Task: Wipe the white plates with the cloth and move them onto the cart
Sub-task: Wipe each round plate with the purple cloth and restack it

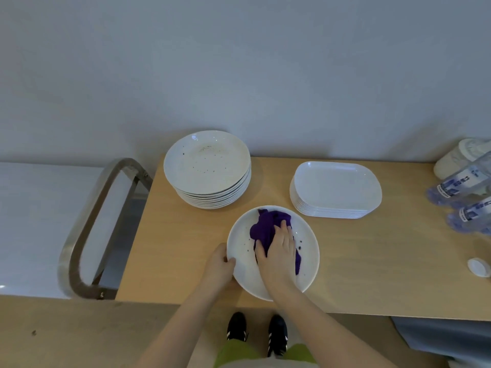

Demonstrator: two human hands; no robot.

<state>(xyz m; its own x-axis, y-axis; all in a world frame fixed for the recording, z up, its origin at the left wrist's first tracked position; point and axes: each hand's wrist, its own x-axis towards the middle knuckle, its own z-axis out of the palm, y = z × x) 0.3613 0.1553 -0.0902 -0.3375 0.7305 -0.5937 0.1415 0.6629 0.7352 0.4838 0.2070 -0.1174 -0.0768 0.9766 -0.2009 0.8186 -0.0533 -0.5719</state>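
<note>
Left hand (221, 261) grips plate (308, 251) rim to steady it; right hand (279, 248) presses purple cloth (265, 224) flat, fingers straight, scrubbing specks.

Water bottles (462, 192) cut off at right edge; labels illegible. Purple cloth (265, 227) partly covered by right hand (279, 251).

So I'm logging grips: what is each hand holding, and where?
The left hand grips the white plate by its left rim. The right hand presses flat on the purple cloth; no grip visible.
</note>
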